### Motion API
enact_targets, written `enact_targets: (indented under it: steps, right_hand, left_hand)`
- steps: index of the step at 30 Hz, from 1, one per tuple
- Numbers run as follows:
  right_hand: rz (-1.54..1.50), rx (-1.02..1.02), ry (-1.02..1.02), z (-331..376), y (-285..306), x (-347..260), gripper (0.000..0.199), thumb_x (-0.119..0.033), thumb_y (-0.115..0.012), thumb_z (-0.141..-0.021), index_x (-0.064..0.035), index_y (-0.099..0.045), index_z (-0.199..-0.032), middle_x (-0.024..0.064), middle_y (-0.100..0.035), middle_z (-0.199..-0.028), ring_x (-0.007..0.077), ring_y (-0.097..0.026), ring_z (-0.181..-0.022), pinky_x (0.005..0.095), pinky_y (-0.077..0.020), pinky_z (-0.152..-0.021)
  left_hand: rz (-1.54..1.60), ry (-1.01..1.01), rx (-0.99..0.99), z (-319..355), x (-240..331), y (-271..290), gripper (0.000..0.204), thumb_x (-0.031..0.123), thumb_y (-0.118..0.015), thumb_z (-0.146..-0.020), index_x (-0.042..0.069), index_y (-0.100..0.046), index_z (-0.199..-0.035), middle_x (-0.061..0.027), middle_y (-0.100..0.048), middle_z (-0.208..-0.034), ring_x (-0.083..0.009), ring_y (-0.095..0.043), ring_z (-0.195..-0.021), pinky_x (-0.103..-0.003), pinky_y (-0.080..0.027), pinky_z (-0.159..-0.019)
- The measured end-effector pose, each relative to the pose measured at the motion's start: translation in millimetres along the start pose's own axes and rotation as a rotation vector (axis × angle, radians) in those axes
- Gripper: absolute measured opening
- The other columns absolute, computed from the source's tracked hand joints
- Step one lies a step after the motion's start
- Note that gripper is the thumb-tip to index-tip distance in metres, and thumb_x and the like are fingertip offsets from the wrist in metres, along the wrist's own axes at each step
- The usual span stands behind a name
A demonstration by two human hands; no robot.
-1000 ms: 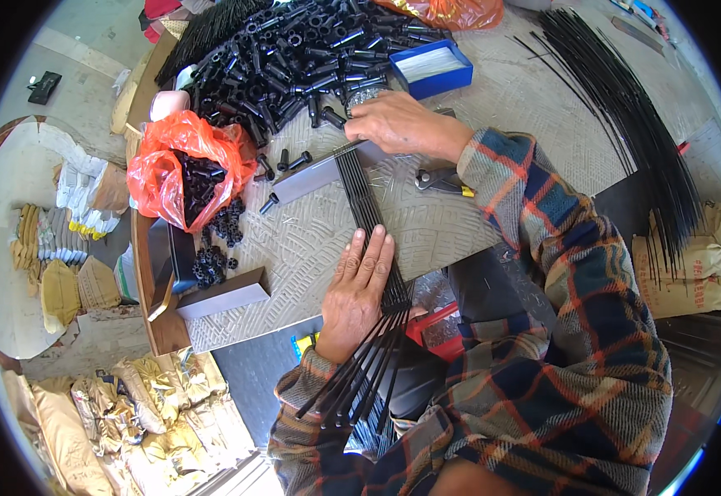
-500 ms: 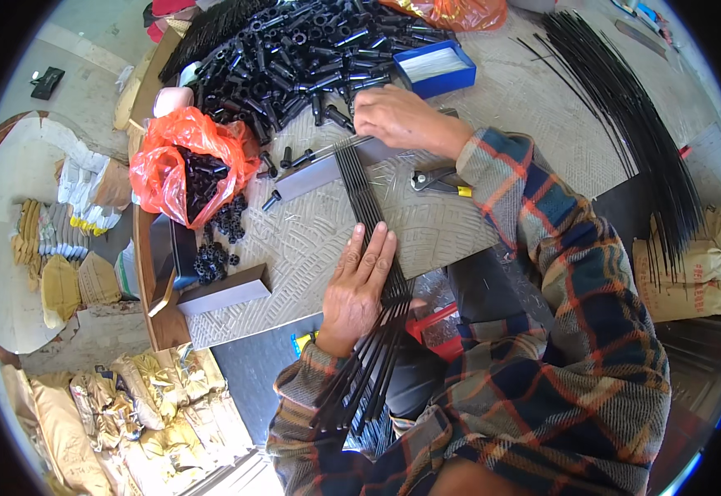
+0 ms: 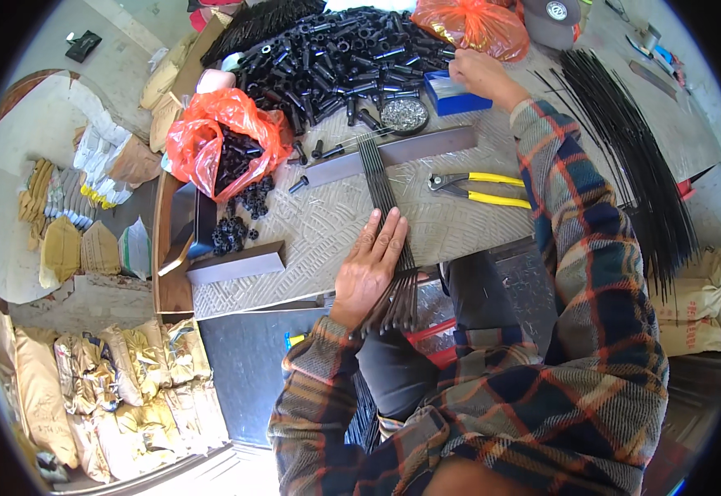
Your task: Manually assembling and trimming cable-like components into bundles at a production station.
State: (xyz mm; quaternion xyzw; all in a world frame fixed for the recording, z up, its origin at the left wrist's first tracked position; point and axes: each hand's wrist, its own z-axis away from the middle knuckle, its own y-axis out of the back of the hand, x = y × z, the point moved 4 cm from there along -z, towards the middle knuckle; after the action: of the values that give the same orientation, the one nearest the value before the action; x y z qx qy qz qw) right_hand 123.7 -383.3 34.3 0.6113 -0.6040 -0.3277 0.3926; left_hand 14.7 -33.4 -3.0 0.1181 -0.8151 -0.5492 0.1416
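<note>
My left hand [image 3: 367,269] lies flat, fingers stretched out, over a row of thin black rods [image 3: 383,188] near the table's front edge. The rods' far ends rest across a grey metal bar [image 3: 436,147], and their near ends fan out past the edge. My right hand [image 3: 484,76] is at the blue box [image 3: 462,106], fingers curled together over its rim; whatever they hold is hidden. Beside the box stands a round black dish [image 3: 404,116] of small shiny pieces. Pliers with yellow handles [image 3: 497,186] lie right of the rods.
Black tubular parts [image 3: 335,62] are heaped at the back. Red plastic bags stand left [image 3: 199,136] and at the back [image 3: 476,29]. A long bundle of black rods [image 3: 633,157] overhangs the right edge. A short metal bar [image 3: 236,263] lies front left.
My right hand has moved from above the metal bar back and right to the blue box, uncovering the round dish. The pliers now show fully. My left hand stays on the rods.
</note>
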Motion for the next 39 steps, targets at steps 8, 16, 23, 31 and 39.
enact_targets:
  steps: [8,16,23,31,39]
  right_hand:
    - [-1.016,0.042,-0.244,55.1,90.5,-84.0,0.007,-0.009,-0.046,-0.088,-0.0029,-0.046,-0.092,0.0076,-0.056,-0.070,0.0176,-0.060,-0.063,0.0289,-0.0465,-0.056]
    - [-0.587,0.355,0.373,126.0,243.3,-225.8,0.012,0.004,-0.060,-0.073,-0.0030,-0.055,-0.081,0.0068,-0.055,-0.080,0.0124,-0.057,-0.059,0.0248,-0.0446,-0.051]
    - [-0.734,0.380,0.209,130.2,216.8,-227.0,0.024,0.004,-0.061,-0.073,-0.0061,-0.066,-0.094,0.0045,-0.048,-0.081,0.0141,-0.050,-0.063,0.0240,-0.0410,-0.053]
    - [-1.143,0.383,0.154,127.1,201.6,-222.5,0.022,0.001,-0.063,-0.077,-0.0068,-0.066,-0.097,0.0023,-0.049,-0.080,0.0129,-0.048,-0.070,0.0246,-0.0388,-0.057]
    - [-0.604,0.399,0.193,133.0,218.6,-228.7,0.027,0.002,-0.062,-0.077,-0.0086,-0.065,-0.101,0.0036,-0.047,-0.077,0.0131,-0.046,-0.067,0.0242,-0.0370,-0.057]
  left_hand:
    - [0.011,-0.029,0.060,2.8,1.8,9.3,0.088,0.052,-0.069,-0.063,0.003,-0.040,-0.130,-0.0145,-0.038,-0.136,-0.0323,-0.032,-0.128,-0.043,-0.028,-0.103]
    - [1.326,0.021,0.215,-15.1,37.5,123.5,0.055,0.003,-0.069,-0.073,0.003,-0.048,-0.124,-0.0155,-0.054,-0.118,-0.0224,-0.052,-0.110,-0.034,-0.040,-0.094]
    - [1.111,0.153,0.302,-15.6,43.5,135.3,0.026,-0.003,-0.062,-0.079,-0.003,-0.062,-0.104,-0.0098,-0.066,-0.092,-0.0122,-0.062,-0.084,-0.023,-0.049,-0.077]
    - [1.162,0.121,0.304,-17.3,40.3,133.3,0.027,-0.003,-0.061,-0.080,-0.002,-0.060,-0.106,-0.0109,-0.066,-0.092,-0.0146,-0.063,-0.085,-0.023,-0.050,-0.076]
    - [1.080,0.086,0.310,-20.3,40.1,135.4,0.028,-0.003,-0.061,-0.079,-0.003,-0.060,-0.107,-0.0120,-0.065,-0.095,-0.0163,-0.063,-0.086,-0.024,-0.050,-0.076]
